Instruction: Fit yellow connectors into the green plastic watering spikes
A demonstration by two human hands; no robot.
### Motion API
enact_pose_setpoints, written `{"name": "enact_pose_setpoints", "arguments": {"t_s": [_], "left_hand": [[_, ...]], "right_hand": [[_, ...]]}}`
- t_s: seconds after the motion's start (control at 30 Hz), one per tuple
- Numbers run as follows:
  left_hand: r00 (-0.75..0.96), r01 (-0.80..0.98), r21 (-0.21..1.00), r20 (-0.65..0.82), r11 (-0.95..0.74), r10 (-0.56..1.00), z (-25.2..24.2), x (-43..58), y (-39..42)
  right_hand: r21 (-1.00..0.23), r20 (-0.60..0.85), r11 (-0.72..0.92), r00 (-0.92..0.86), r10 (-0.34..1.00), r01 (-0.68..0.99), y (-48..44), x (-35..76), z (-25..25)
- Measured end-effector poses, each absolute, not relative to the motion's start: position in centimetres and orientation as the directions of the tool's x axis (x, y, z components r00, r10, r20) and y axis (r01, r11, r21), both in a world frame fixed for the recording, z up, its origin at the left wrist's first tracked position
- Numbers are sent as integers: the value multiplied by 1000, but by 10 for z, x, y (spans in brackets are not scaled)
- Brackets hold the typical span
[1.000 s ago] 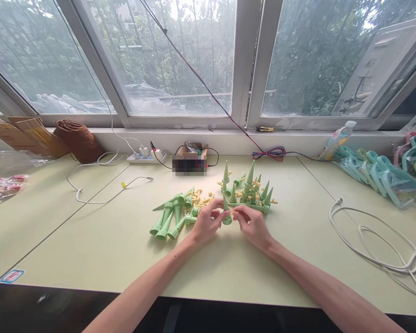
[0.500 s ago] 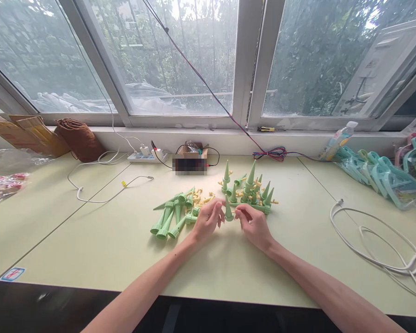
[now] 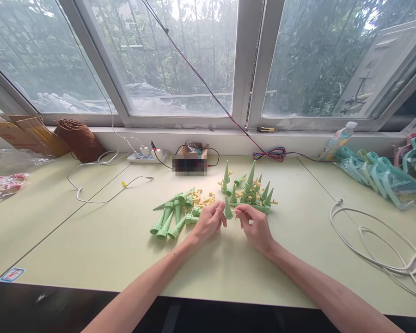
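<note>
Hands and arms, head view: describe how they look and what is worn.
Left hand and right hand are ungloved, with no rings or watch visible. Left arm and right arm show no sleeves, bands or markings down to the picture's lower edge.

Bright, even daylight enters through the windows (image 3: 180, 60) ahead; glass hazy, sky patches overexposed. Soft, faint shadows on the table (image 3: 90, 240). Wide-angle bending at edges; overall focus sharp.

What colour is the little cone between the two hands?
Pale green cone, clearest in the head view.
</note>
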State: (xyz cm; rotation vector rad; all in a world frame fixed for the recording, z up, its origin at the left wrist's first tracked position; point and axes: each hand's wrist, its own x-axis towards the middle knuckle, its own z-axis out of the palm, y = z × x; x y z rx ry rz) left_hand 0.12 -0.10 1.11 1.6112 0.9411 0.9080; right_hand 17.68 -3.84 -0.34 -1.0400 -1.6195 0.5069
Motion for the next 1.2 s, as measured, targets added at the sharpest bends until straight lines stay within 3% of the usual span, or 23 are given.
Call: {"name": "enact_pose_setpoints", "arguments": {"t_s": [0.33,0.83,1.03,1.2], "left_hand": [[518,37,998,30,-58,855,8,-4,6],[500,-22,995,91,-92,861,15,-5,6],[473,55,979,146,-194,869,12,-7,5],[436,151,893,325,-424,839,9,-7,2]], "right_hand": [[-759,560,538,-55,827,367,-36,178,-6],[-766,526,513,-80,847,387,-34,181,-9],[-777,508,495,-76,858,388,-33,182,-10],[-784,499,489,-81,863,381,-33,181,-9]]}}
